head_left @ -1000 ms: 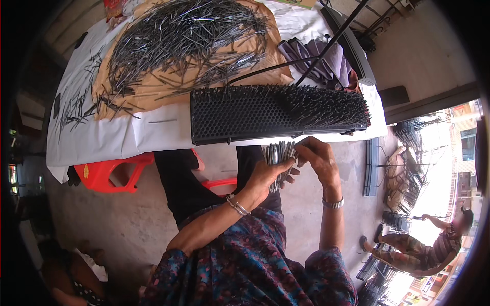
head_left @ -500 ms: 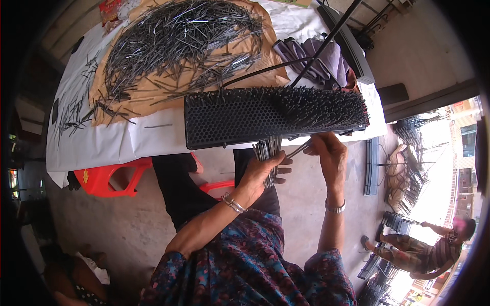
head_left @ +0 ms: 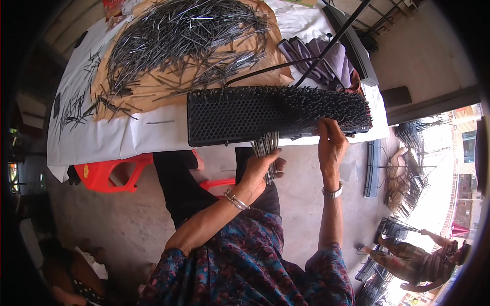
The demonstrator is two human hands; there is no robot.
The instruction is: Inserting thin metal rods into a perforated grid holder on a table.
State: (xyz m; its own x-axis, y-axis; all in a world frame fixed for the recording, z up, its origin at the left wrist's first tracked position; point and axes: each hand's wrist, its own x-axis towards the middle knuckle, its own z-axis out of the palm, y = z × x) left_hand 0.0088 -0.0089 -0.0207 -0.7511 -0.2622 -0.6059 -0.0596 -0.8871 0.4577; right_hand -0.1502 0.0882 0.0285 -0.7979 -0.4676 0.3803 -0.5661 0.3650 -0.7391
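Observation:
My left hand (head_left: 256,172) is closed around a bundle of thin grey metal rods (head_left: 265,146), held upright just below the front edge of a black box (head_left: 229,118) with a honeycomb of holes. Dark rods (head_left: 326,102) stand packed in the holes of its right part, while holes on the left show bare. My right hand (head_left: 333,146) is raised to the box's front side, right of the middle. Its thumb and fingertips are pinched together against the edge of the standing rods; whatever they hold is too small to make out.
Behind the box, a large heap of loose rods (head_left: 178,41) lies on brown paper (head_left: 153,94) over a white-covered table (head_left: 166,137). A folded purple umbrella (head_left: 316,58) lies behind right. Below stands a red stool (head_left: 109,173). Other people (head_left: 423,260) are at lower right and lower left.
My right hand has moved up from beside the bundle to the box's front edge, away from the left hand. The left hand keeps its bundle in nearly the same place.

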